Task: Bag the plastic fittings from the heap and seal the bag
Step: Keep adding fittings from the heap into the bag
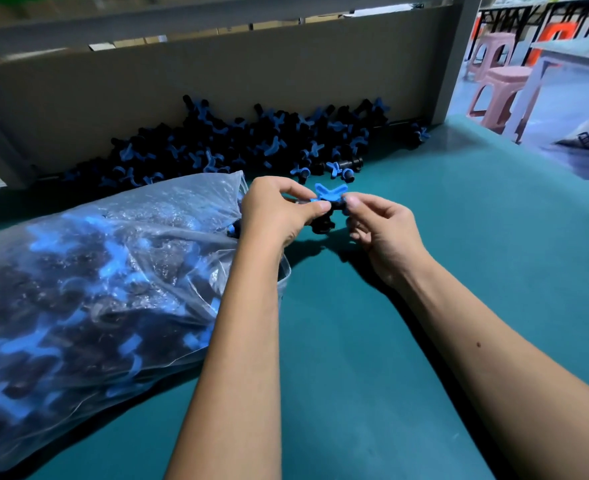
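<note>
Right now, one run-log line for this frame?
left hand + right hand: pinch one blue-and-black plastic fitting | clear plastic bag: filled, mouth open | heap of fittings: remains | teal table

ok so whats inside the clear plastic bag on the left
The clear plastic bag is packed with black and blue fittings like those in the heap, showing through the film. Glare and creases blur them, and the left forearm covers the bag's right edge.

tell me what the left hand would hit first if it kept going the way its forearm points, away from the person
Probably the heap of fittings against the cardboard wall. The left hand grips a fitting; depth is unclear.
</note>
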`<action>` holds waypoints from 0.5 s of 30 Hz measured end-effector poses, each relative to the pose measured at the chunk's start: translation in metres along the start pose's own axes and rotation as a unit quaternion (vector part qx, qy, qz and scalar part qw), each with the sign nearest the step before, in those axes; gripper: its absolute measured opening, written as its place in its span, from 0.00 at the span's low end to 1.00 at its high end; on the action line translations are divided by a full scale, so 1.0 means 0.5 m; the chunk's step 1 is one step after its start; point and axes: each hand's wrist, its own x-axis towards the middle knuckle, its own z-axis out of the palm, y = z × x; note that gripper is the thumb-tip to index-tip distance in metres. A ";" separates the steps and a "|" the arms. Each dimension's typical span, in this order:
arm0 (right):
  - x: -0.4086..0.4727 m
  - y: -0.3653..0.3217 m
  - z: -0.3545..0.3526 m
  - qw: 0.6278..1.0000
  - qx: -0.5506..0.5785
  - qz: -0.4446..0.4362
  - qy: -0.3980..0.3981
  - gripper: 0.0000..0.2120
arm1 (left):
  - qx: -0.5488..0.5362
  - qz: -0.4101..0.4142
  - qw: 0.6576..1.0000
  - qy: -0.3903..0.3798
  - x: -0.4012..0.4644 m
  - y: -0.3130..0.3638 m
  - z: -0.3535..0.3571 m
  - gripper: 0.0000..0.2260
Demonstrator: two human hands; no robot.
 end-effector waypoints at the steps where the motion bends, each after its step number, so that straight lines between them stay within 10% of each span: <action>1: -0.001 0.002 0.001 0.999 -0.023 -0.005 -0.023 0.03 | 0.009 0.007 1.000 -0.001 0.000 0.002 0.003 0.10; 7: -0.002 0.002 -0.004 0.997 -0.048 -0.002 -0.064 0.07 | 0.011 -0.002 1.000 -0.016 0.000 0.003 -0.009 0.10; 15: 0.001 0.000 -0.001 0.994 -0.048 -0.046 0.090 0.05 | -0.014 -0.022 0.998 0.064 0.001 0.008 -0.012 0.10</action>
